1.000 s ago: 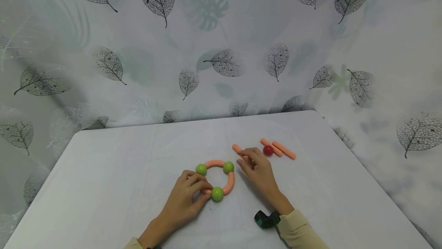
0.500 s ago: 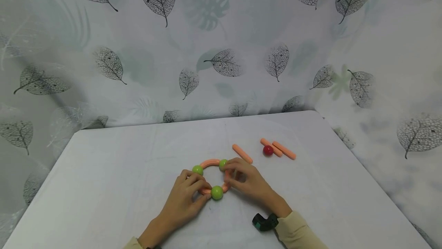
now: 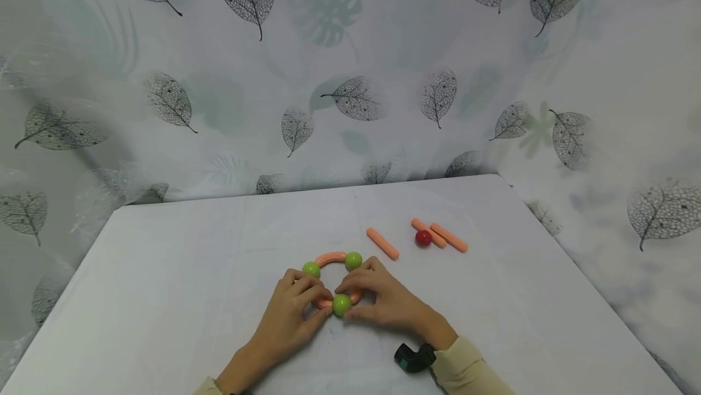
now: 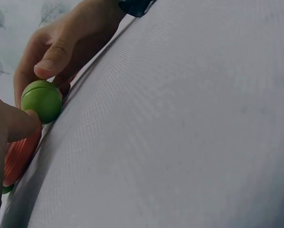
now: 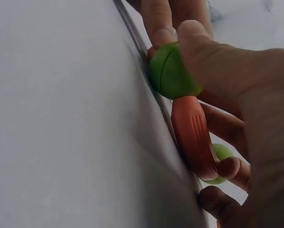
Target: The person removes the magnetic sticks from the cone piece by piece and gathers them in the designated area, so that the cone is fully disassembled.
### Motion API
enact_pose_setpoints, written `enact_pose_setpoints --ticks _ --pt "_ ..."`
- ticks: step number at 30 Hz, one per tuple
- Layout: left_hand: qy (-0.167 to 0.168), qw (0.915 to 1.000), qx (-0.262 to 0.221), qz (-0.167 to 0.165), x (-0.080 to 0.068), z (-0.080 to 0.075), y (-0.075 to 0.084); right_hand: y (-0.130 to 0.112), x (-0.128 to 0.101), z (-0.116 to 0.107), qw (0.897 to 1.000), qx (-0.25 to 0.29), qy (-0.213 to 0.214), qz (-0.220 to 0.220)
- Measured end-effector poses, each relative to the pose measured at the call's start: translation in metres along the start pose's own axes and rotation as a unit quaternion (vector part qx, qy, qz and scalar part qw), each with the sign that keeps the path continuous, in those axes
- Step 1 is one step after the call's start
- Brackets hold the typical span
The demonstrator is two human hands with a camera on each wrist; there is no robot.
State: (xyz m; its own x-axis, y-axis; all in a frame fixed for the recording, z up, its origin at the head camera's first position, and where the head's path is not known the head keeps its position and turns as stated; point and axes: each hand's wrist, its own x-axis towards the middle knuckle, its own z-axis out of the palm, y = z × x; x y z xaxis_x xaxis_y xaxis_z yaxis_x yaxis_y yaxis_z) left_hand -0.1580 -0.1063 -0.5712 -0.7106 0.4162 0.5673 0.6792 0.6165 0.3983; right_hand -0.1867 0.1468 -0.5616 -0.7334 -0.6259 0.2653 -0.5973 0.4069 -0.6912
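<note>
My right hand (image 3: 383, 304) has its thumb and fingers curled round the near green plastic ball (image 3: 341, 304), thumb pressed on top of it and a curved orange plastic segment (image 5: 193, 137) running out from under my palm. A second ago this hand lay flat out by the loose pieces; since then it has come in to the ring and closed on that ball. My left hand (image 3: 292, 316) has not shifted: its fingertips still pinch the short orange curved piece (image 4: 18, 156) on the other side of the same ball, with one finger resting against the ball itself. So both hands now meet at this one joint, which I judge means the joint is being pressed together or adjusted.

The ball belongs to a partly built ring of orange curves and green balls (image 3: 331, 279) lying flat on the white table (image 3: 191, 273); two more green balls (image 3: 353, 260) sit on its far side, joined by an arch.

Beyond the ring and to the right lies one straight orange stick (image 3: 383, 243), untouched. Further right of that, a small red ball (image 3: 423, 238) rests just beside a pair of orange sticks (image 3: 440, 235). Behind the table hangs a leaf-printed cloth (image 3: 350, 66).
</note>
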Motion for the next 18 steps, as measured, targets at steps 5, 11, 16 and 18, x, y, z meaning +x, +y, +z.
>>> enact_pose_setpoints --ticks 5,11,16,18 --pt "0.014 0.9999 0.001 0.0 0.0034 -0.0008 -0.0008 -0.0014 0.0046 -0.001 0.999 -0.029 -0.014 -0.019" --pt "0.016 0.9996 -0.013 -0.018 0.002 -0.0019 -0.0021 -0.0042 0.0059 0.0012 0.999 -0.019 -0.014 -0.023" --pt "0.006 0.9995 -0.01 -0.029 -0.0033 -0.0003 -0.001 -0.0062 0.001 0.0053 0.998 -0.021 -0.006 -0.055" --pt "0.008 0.9995 -0.005 -0.031 -0.0047 -0.0003 -0.0011 -0.0081 0.0001 0.0066 0.998 -0.016 -0.004 -0.061"
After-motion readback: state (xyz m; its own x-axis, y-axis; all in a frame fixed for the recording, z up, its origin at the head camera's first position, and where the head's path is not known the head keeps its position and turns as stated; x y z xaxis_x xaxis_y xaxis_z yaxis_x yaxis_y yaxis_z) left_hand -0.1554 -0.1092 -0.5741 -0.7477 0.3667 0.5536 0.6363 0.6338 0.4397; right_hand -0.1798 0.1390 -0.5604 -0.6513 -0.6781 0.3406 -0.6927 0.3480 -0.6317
